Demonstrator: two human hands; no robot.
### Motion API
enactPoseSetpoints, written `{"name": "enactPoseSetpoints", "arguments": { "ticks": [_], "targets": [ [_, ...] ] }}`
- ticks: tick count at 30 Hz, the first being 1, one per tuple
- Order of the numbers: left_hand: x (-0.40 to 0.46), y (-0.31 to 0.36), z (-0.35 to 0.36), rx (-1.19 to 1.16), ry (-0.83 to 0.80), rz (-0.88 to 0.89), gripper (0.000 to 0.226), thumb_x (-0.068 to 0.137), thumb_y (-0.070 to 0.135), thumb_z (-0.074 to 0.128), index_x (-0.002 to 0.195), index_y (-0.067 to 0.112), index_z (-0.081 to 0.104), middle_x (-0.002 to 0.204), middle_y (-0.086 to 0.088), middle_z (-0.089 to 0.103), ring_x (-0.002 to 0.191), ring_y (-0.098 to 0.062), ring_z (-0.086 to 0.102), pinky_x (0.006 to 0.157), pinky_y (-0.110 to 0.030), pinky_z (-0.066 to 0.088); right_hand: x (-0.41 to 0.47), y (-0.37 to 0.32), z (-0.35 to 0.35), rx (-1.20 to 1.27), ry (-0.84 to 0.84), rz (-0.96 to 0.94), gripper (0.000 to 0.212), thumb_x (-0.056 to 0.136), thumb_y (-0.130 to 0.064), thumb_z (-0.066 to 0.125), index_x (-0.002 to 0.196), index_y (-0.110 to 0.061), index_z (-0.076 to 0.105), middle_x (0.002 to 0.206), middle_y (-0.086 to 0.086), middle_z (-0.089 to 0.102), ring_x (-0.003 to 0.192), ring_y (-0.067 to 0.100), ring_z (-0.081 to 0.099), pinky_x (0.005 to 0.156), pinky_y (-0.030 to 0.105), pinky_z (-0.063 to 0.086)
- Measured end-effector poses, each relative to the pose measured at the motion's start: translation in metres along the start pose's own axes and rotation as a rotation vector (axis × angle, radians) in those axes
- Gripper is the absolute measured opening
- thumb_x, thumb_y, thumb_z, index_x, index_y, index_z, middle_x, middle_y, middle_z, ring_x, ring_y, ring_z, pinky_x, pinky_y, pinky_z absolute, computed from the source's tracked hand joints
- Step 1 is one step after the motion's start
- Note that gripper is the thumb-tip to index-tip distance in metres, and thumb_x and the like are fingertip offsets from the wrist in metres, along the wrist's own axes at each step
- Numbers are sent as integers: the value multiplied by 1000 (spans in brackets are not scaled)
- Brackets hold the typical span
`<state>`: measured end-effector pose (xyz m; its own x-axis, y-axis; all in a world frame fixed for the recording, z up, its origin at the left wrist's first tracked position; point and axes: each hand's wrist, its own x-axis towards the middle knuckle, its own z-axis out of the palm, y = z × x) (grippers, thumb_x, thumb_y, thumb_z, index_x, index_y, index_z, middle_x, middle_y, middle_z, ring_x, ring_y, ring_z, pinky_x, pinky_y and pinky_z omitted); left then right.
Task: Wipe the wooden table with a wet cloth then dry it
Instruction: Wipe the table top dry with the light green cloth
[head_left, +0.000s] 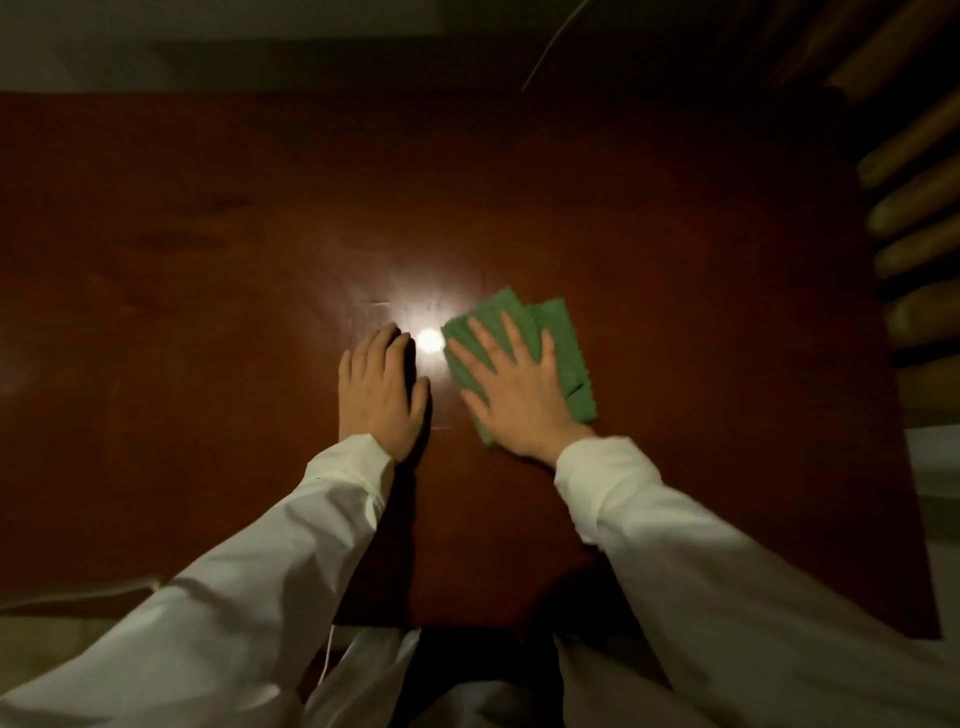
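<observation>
A dark reddish wooden table (208, 260) fills most of the view. A folded green cloth (563, 338) lies on it right of centre. My right hand (511, 389) presses flat on the cloth with fingers spread and straight. My left hand (382, 389) rests flat on the bare wood just left of the cloth, fingers together. A bright spot of reflected light shines on the wood between the two hands. Both arms are in white sleeves.
Wooden slats of a chair or bench (914, 218) run along the table's right edge. A thin cord (550, 47) hangs beyond the far edge. The near edge of the table lies just in front of my body, with a white cable (328, 654) below it.
</observation>
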<state>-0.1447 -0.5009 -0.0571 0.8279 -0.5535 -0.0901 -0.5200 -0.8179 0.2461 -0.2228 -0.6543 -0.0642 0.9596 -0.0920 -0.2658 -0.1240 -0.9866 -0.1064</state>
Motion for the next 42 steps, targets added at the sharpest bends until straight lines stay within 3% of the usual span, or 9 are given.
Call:
{"name": "enactPoseSetpoints", "arguments": {
  "ticks": [7, 13, 17, 19, 23, 28, 34, 38, 42],
  "targets": [
    [49, 25, -5, -49, -35, 66, 56, 93, 31, 46, 142, 9, 29, 152, -8, 21, 141, -25, 11, 112, -45, 5, 73, 112, -38, 118, 44, 432, 59, 97, -51, 23, 150, -33, 4, 159, 0, 0, 144, 31, -3, 109, 63, 1],
    [82, 32, 4, -68, 10, -37, 51, 94, 25, 39, 142, 11, 30, 151, -7, 25, 141, -26, 13, 111, -48, 7, 20, 45, -10, -1, 14, 91, 60, 87, -48, 24, 144, -30, 33, 152, 3, 32, 139, 37, 22, 103, 67, 18],
    [89, 19, 10, -36, -22, -102, 56, 91, 32, 28, 142, 11, 30, 152, -7, 24, 141, -25, 12, 111, -49, 9, 15, 29, -5, 17, -9, 60, 60, 86, -50, 30, 142, -29, 39, 150, 2, 35, 138, 35, 22, 104, 62, 11],
    [90, 19, 11, -42, -22, -92, 54, 91, 31, 26, 141, 11, 32, 151, -7, 26, 141, -27, 15, 110, -49, 12, 42, 32, -17, 41, 39, 112, 59, 88, -50, 29, 143, -31, 35, 152, 2, 30, 140, 34, 20, 105, 63, 11],
    [90, 19, 12, -52, -19, -88, 56, 90, 32, 20, 139, 10, 37, 148, -10, 32, 138, -30, 22, 108, -52, 17, 127, 56, -47, 23, 17, 167, 60, 96, -51, 22, 149, -35, 1, 159, -2, -4, 144, 31, -5, 108, 63, 0],
    [90, 18, 16, -57, 0, -97, 54, 89, 29, 23, 138, 10, 37, 147, -9, 34, 138, -29, 23, 108, -52, 17, 180, 76, -63, 37, 25, 204, 59, 98, -49, 22, 150, -30, 1, 159, 0, -4, 144, 31, -6, 109, 62, -1],
    [91, 17, 19, -64, 9, -92, 54, 89, 27, 25, 139, 10, 36, 148, -9, 32, 138, -27, 22, 108, -48, 13, 72, 36, -17, -27, 32, -80, 59, 89, -45, 22, 146, -30, 27, 154, 1, 25, 141, 35, 18, 107, 62, 8],
    [91, 17, 19, -50, 7, -86, 53, 89, 26, 27, 138, 9, 38, 146, -9, 35, 137, -28, 25, 108, -50, 17, 78, 32, -22, 9, 31, -74, 59, 88, -44, 26, 145, -29, 31, 153, 0, 29, 140, 32, 24, 107, 61, 10],
    [92, 17, 18, -30, 13, -85, 52, 88, 26, 29, 136, 9, 40, 145, -9, 38, 135, -28, 27, 105, -51, 17, 174, 58, -56, 39, 54, 91, 57, 96, -45, 24, 150, -31, 10, 159, 0, 7, 145, 31, 3, 109, 62, 4]
  ]
}}
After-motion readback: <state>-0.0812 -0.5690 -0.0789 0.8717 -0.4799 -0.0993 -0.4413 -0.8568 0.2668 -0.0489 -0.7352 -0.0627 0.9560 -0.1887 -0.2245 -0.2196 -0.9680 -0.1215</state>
